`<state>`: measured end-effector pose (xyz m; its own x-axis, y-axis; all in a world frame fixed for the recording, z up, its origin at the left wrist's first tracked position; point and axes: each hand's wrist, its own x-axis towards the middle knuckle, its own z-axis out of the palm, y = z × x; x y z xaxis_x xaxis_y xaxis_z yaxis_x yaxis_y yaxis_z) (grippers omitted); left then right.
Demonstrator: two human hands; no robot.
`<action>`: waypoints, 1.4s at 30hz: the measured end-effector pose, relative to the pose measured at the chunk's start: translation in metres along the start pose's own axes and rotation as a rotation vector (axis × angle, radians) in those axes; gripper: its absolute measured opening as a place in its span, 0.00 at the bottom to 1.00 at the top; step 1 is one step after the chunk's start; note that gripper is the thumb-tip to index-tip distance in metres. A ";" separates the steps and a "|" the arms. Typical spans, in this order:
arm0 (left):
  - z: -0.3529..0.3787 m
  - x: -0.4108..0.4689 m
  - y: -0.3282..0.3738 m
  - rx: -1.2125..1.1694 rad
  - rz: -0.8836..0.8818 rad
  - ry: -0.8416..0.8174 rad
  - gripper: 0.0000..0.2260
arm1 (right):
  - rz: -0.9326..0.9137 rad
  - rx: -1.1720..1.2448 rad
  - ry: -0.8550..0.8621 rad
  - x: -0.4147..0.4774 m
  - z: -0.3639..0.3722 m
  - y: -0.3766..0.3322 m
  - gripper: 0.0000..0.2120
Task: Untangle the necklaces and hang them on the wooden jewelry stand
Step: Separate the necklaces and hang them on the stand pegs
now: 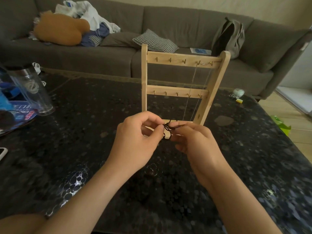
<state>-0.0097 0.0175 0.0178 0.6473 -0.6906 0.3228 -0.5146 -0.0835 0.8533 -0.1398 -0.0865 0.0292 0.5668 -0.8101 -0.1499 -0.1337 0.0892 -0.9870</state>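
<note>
Head view: two hands work a dark knot at the foot of the stand

A wooden jewelry stand (175,90) is upright on the dark speckled table (87,135), with two rails of small brass hooks. A pale chain (190,92) hangs from the hooks at the right end of its upper rail, its thin strands running down past the lower rail to the base.

Directly in front of the stand's base, the person's hands are drawn close together. The left hand (135,141) pinches a dark necklace (168,130) between thumb and forefinger, the other fingers curled under. The right hand (197,142) grips the same tangle from the other side, fingers bent round it. The knotted loops sit between the two sets of fingertips, raised off the tabletop and overlapping the stand's bottom bar.

Behind the stand runs a grey sofa (177,21), with a checked cushion (155,41) just behind the stand's left post and a grey backpack (231,38) behind its right post. Well to the left of the stand is a clear tumbler (32,88), and nearer the table's edge on that side is the corner of a phone (2,152).
</note>
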 end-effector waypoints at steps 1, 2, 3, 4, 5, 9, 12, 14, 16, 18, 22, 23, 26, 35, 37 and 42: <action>0.000 0.000 0.000 -0.012 -0.004 -0.002 0.06 | 0.010 0.011 0.003 0.000 -0.001 -0.001 0.15; -0.001 0.001 -0.001 -0.016 -0.003 -0.001 0.07 | 0.001 0.005 0.001 0.000 -0.001 -0.001 0.18; -0.002 0.001 -0.001 -0.015 -0.001 0.001 0.07 | -0.015 0.002 -0.005 -0.001 -0.001 -0.003 0.19; -0.002 0.001 -0.001 -0.013 0.005 0.002 0.07 | -0.032 0.004 -0.013 -0.001 -0.001 -0.004 0.18; -0.003 0.001 0.000 -0.009 0.015 0.000 0.07 | -0.053 0.004 -0.022 -0.002 -0.002 -0.004 0.16; -0.004 -0.001 0.001 0.059 0.084 -0.001 0.08 | -0.173 -0.063 -0.025 -0.003 -0.002 -0.003 0.07; -0.003 -0.003 0.003 0.145 0.136 0.026 0.09 | -0.261 -0.150 0.009 -0.005 -0.001 -0.004 0.10; -0.003 -0.004 0.005 0.180 0.169 0.037 0.09 | -0.307 -0.195 0.021 -0.006 0.000 -0.002 0.10; -0.004 -0.004 0.006 0.206 0.213 0.040 0.09 | -0.352 -0.242 0.039 -0.006 0.001 0.000 0.08; -0.004 -0.004 0.006 0.226 0.253 0.044 0.09 | -0.381 -0.285 0.070 -0.004 0.002 0.003 0.07; -0.004 -0.004 0.006 0.194 0.219 0.051 0.10 | -0.375 -0.307 0.139 -0.002 0.003 0.006 0.06; -0.004 -0.005 0.006 0.177 0.195 0.039 0.11 | -0.378 -0.307 0.151 -0.002 0.003 0.007 0.06; -0.004 -0.005 0.007 0.102 0.098 -0.032 0.11 | -0.390 -0.320 0.180 -0.003 0.006 0.009 0.05; -0.008 -0.003 0.014 -0.166 -0.132 -0.115 0.04 | -0.471 -0.310 0.154 -0.006 0.006 0.006 0.05; -0.009 -0.003 0.016 -0.223 -0.203 -0.124 0.04 | -0.398 -0.192 0.115 -0.007 0.006 0.005 0.07; -0.007 0.003 0.020 -0.656 -0.497 -0.179 0.07 | -0.133 0.123 -0.033 -0.007 0.010 0.000 0.13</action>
<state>-0.0139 0.0191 0.0390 0.5844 -0.7921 -0.1764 0.2742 -0.0119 0.9616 -0.1351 -0.0753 0.0298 0.5993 -0.8003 -0.0172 0.0438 0.0541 -0.9976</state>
